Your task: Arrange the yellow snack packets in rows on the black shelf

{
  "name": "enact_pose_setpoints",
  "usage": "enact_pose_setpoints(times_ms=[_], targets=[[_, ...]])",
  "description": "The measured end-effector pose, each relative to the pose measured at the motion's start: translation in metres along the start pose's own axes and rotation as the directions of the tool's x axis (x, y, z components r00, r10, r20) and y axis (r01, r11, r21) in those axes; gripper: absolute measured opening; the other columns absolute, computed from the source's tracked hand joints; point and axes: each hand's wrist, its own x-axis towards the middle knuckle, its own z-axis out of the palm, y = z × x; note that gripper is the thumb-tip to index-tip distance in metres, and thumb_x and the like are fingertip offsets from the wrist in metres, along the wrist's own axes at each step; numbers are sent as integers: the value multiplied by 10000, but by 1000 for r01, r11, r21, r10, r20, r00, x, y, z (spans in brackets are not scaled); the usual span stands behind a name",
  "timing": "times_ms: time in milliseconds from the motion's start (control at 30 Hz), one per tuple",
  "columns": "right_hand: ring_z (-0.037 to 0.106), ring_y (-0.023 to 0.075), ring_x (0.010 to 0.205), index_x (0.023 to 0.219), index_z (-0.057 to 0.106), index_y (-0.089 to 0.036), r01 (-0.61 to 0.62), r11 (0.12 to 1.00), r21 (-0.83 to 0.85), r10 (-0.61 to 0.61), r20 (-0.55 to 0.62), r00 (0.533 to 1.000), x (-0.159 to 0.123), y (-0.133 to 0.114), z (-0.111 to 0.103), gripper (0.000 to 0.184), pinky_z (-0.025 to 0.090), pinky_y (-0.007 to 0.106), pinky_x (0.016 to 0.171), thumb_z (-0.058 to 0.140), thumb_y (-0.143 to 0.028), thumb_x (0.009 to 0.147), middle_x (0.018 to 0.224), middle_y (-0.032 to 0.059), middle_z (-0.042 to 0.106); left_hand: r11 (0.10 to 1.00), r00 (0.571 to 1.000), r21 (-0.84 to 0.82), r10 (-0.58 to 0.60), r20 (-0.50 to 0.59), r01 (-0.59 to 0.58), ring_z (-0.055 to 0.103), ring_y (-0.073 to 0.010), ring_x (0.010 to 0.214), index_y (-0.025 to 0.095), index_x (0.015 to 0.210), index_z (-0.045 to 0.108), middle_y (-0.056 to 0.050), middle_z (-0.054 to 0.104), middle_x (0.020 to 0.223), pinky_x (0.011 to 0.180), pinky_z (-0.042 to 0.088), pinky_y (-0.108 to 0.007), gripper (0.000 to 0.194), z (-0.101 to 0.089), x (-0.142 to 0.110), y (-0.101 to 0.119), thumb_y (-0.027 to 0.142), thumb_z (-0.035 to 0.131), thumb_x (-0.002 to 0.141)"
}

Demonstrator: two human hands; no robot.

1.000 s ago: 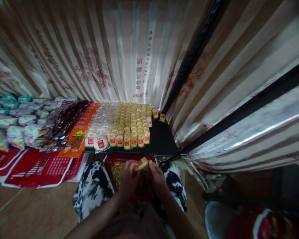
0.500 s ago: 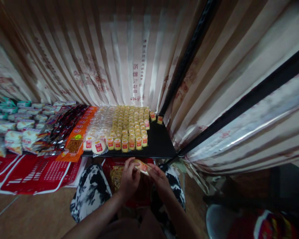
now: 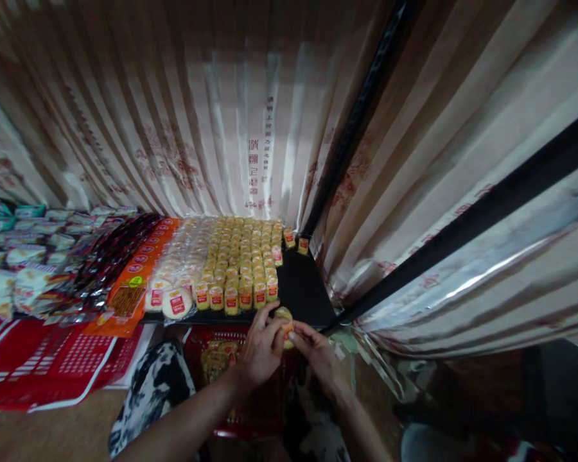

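Observation:
My left hand (image 3: pixel 262 346) and my right hand (image 3: pixel 315 353) are both closed on one small wrapped cake (image 3: pixel 285 321), yellow with a red-orange label. They hold it upright just in front of the black table's (image 3: pixel 298 295) near edge. Behind it stand rows of the same yellow wrapped cakes (image 3: pixel 241 269), their labels facing me. Two more single cakes (image 3: pixel 296 242) stand apart at the back right corner. Below my hands, a red basket (image 3: pixel 250 430) between my knees holds more yellow packets (image 3: pixel 219 359).
Left of the rows lie round white packaged cakes (image 3: pixel 177 303), an orange snack bag (image 3: pixel 128 295), dark shiny packets (image 3: pixel 125 250) and white-green bags (image 3: pixel 29 256). Red baskets (image 3: pixel 62 359) sit at the lower left. Curtains (image 3: pixel 212 128) and black poles (image 3: pixel 356 122) enclose the back and right.
My hands have turned the cake from lying sideways to upright and moved it slightly right and closer to the table edge. The camera view has shifted a little.

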Motion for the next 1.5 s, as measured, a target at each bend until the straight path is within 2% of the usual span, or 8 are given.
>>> enact_pose_setpoints(times_ms=[100,200,433,633,867,1200,1367,1500], targets=[[654,239,854,906,694,-198,58,998,34,-50,-197,979,28,3,-9,453,509,385,817,747,-502,573,885,61,720,990,999,128,54,2,-54,343,-228,1332,169,1169,559,-129,358,1433,1088,366,-415,383,6,20,9,81,367,850],[648,219,816,914,680,-184,139,989,50,-113,-348,931,62,5,-18,460,509,367,801,755,-452,548,865,59,713,955,991,271,106,79,-123,250,-253,1383,149,1236,517,-130,371,1444,1099,348,-464,461,17,36,11,50,388,805],[639,207,780,911,650,-175,181,983,-10,-170,-398,901,135,4,-17,421,507,353,779,688,-411,564,816,55,698,819,972,525,184,142,-232,181,-284,1400,62,1206,533,-176,351,1454,1116,301,-479,392,46,60,-16,135,425,836],[641,214,817,962,639,-175,182,973,-141,-222,-372,901,173,9,-6,448,507,352,782,597,-463,620,883,70,697,732,973,642,180,143,-230,267,-300,1369,40,1234,506,-197,361,1441,1086,333,-463,420,51,78,-31,181,400,852],[629,219,886,994,656,-173,189,927,-323,-304,-355,884,191,19,-1,446,491,373,844,561,-480,684,1008,93,671,695,975,687,201,97,-212,312,-291,1352,28,1273,473,-201,404,1414,1105,281,-445,464,54,79,-47,186,381,847],[624,213,841,1033,664,-158,231,853,-469,-404,-309,861,198,31,3,444,527,361,768,543,-464,736,1031,120,636,676,974,704,196,117,-221,307,-258,1358,67,1285,482,-157,428,1412,1122,240,-428,445,53,77,-56,211,349,885],[608,230,850,1065,653,-143,240,778,-581,-469,-281,837,201,34,7,449,505,391,794,514,-447,765,973,126,658,705,977,678,173,122,-209,252,-240,1382,64,1362,392,-133,396,1440,1144,189,-405,500,50,77,-57,223,324,893],[604,218,836,1122,619,-151,238,780,-578,-473,-296,830,201,34,9,460,500,379,795,502,-430,776,962,105,660,704,979,680,164,123,-203,219,-222,1395,64,1399,325,-132,356,1463,1140,198,-396,530,50,76,-59,223,313,893]])
